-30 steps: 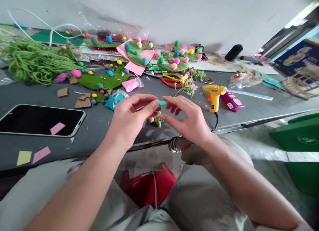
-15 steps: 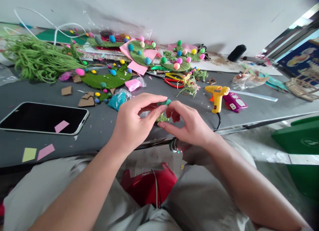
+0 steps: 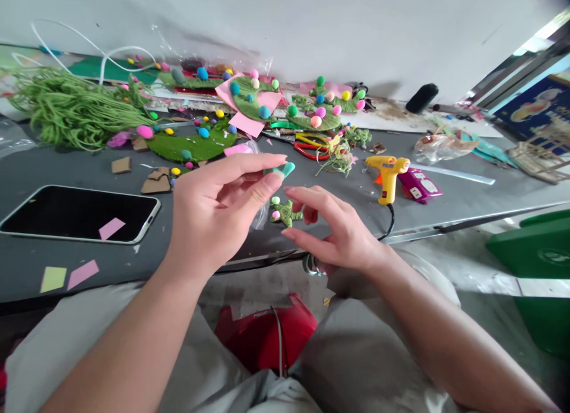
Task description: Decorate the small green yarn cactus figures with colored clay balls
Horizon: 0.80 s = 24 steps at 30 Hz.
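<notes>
My left hand (image 3: 222, 205) is raised over the table, with a small teal piece (image 3: 287, 169) pinched between thumb and forefinger. Its exact kind is unclear; it looks soft, like felt or clay. My right hand (image 3: 332, 223) is at the table's front edge, its thumb and fingers apart, holding nothing. Between the hands a small green yarn-wrapped star shape (image 3: 287, 213) lies on the table, with a pale green and a pink pompom on its left side. My right fingertips are close beside the star; whether they touch it I cannot tell.
A phone (image 3: 80, 214) lies at the left, paper scraps in front of it. Green yarn (image 3: 80, 107) is heaped behind. Pompom-covered green shapes (image 3: 191, 145), scissors (image 3: 312, 147) and a yellow glue gun (image 3: 387, 175) with its cord are farther back. A purple packet (image 3: 421, 183) sits right.
My left hand has moved left and towards me, away from my right hand, with the teal piece. The star's pompoms now show. My right hand has stayed nearly in place.
</notes>
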Each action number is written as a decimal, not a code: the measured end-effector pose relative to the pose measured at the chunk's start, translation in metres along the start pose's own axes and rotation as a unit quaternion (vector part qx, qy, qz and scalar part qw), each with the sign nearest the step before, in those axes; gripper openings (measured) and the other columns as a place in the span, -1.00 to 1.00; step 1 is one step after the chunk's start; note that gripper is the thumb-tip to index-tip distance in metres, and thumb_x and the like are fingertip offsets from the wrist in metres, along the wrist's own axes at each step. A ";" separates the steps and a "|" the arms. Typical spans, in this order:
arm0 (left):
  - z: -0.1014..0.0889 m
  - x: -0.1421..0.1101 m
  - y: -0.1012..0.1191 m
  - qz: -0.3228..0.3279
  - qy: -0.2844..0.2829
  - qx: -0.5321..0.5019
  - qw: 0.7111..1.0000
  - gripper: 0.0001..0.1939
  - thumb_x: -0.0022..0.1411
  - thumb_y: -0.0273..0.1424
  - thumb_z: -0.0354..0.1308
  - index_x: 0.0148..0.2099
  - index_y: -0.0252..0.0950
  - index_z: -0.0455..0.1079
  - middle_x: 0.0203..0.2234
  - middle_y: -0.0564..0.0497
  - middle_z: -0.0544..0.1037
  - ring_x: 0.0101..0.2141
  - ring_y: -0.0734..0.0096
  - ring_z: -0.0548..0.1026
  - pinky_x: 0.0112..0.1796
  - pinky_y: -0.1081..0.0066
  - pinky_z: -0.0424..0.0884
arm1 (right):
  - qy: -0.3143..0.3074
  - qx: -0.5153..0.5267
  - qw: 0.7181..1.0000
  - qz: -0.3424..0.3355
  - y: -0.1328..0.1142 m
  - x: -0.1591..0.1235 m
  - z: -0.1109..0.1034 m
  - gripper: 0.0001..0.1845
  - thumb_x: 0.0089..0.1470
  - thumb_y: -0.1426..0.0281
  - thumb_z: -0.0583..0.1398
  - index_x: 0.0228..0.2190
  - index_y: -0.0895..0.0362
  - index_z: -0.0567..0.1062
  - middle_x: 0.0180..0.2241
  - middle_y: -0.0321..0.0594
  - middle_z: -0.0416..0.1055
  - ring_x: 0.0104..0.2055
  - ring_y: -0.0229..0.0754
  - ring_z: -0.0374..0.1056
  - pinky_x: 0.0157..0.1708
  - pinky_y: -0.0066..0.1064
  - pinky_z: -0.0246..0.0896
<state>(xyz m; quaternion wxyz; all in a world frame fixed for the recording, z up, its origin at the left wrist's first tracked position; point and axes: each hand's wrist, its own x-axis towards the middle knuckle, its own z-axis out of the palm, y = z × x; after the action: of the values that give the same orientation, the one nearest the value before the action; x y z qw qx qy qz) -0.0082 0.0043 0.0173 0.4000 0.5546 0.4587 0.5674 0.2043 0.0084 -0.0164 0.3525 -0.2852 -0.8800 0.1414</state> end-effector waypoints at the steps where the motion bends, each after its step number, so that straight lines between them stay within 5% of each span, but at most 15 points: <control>1: 0.000 0.000 0.001 -0.007 -0.003 -0.005 1.000 -0.79 0.14 -0.19 0.47 -0.15 -0.02 0.68 -0.15 0.08 0.71 -0.05 0.14 0.63 -0.14 0.27 0.62 | 0.000 0.002 1.000 -0.001 0.000 0.000 0.000 -0.39 0.26 0.34 0.29 0.27 0.03 0.28 -0.17 -0.22 0.46 -0.24 -0.23 0.38 -0.21 -0.36 0.39; 8: 0.002 0.000 0.002 -0.018 -0.023 -0.027 0.999 -0.78 0.19 -0.20 0.43 -0.11 -0.10 0.68 -0.15 0.05 0.71 -0.08 0.18 0.64 -0.09 0.32 0.60 | 0.063 0.096 0.984 0.133 -0.004 0.005 0.000 -0.66 0.29 0.25 0.28 0.04 0.11 0.49 -0.24 -0.22 0.51 -0.28 -0.26 0.42 -0.23 -0.37 0.42; 15: 0.006 -0.002 -0.007 -0.076 -0.082 0.000 0.994 -0.60 0.20 -0.09 0.40 0.04 -0.13 0.62 -0.27 -0.01 0.70 -0.28 0.19 0.66 -0.27 0.35 0.57 | 0.090 0.133 0.978 0.134 0.003 0.008 -0.006 -0.35 0.13 0.18 0.41 0.20 0.00 0.45 -0.12 -0.21 0.51 -0.21 -0.23 0.43 -0.21 -0.34 0.48; 24: 0.009 0.000 -0.010 -0.089 0.022 -0.067 0.994 -0.66 0.13 -0.08 0.45 -0.11 -0.12 0.61 -0.21 0.02 0.69 -0.15 0.17 0.67 -0.14 0.31 0.61 | 0.058 0.213 0.964 0.147 -0.003 0.003 -0.015 -0.27 0.25 0.29 0.28 0.36 -0.04 0.21 0.16 -0.06 0.45 0.01 -0.09 0.52 -0.03 -0.21 0.55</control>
<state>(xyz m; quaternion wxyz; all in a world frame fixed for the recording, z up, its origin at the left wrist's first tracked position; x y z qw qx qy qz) 0.0002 0.0078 0.0069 0.4746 0.4710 0.4758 0.5714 0.2121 0.0081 -0.0026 0.4304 -0.3379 -0.7560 0.3591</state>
